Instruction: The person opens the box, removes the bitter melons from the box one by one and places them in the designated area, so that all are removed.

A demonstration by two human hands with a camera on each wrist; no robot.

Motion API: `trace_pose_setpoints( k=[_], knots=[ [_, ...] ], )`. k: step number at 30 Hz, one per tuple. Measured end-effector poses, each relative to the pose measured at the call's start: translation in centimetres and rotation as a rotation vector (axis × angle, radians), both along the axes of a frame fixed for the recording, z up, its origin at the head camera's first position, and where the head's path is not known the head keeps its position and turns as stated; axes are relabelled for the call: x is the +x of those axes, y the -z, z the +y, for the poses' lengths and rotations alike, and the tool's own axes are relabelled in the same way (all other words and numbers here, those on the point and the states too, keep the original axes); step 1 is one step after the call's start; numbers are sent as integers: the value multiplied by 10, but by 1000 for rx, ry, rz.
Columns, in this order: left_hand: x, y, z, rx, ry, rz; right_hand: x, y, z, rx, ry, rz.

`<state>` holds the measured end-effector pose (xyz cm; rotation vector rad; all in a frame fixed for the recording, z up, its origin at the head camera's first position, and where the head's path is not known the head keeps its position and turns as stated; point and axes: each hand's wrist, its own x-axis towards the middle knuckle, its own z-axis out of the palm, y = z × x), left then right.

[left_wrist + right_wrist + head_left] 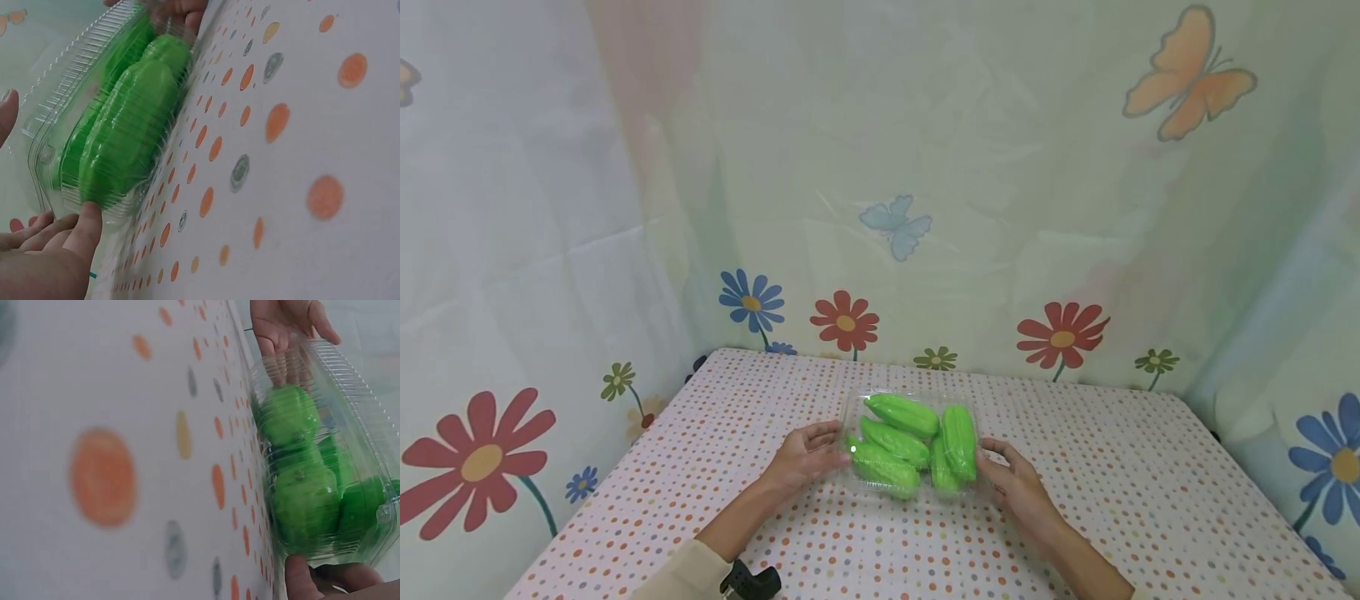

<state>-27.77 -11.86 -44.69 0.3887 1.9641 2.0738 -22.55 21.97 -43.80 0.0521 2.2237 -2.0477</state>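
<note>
A clear plastic clamshell box [931, 402] stands on the dotted tablecloth between the two hands, its ridged walls showing in both wrist views. Inside lie several long, ribbed green gourd-like pieces [901, 414], glossy and tapering at the ends. My left hand [808, 457] is at the box's left side, its extended fingertips [91, 212] touching the lower end wall. On the opposite side, my right hand [1013, 482] has its fingers [300, 575] against the box's end. The box's lid looks closed.
The white tablecloth [715, 417] carries small coloured dots. Behind and at both sides hangs a fabric backdrop [1000, 167] printed with flowers and butterflies. A black strap-like item [751, 579] is at the left sleeve.
</note>
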Motion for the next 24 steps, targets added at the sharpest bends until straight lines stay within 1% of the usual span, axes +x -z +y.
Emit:
trace_pose_setpoints(
  k=[3, 6, 7, 11, 15, 18, 24],
  knots=[
    [0, 2, -1, 16, 25, 11, 3, 2, 0, -56, 10, -3],
    [-1, 5, 0, 23, 19, 37, 4, 2, -1, -99, 21, 7],
    [-2, 6, 0, 21, 9, 50, 4, 2, -1, -106, 29, 10],
    [-2, 10, 1, -7, -73, 72, 3, 3, -2, -129, 88, 5],
    [-2, 12, 2, -8, -145, 51, 3, 6, -4, -176, 143, -6],
    [-2, 12, 3, -9, -175, 43, 3, 8, -4, -210, 175, 2],
    [2, 10, 7, -25, -240, 44, 3, 12, -6, -171, 258, 31]
  ],
)
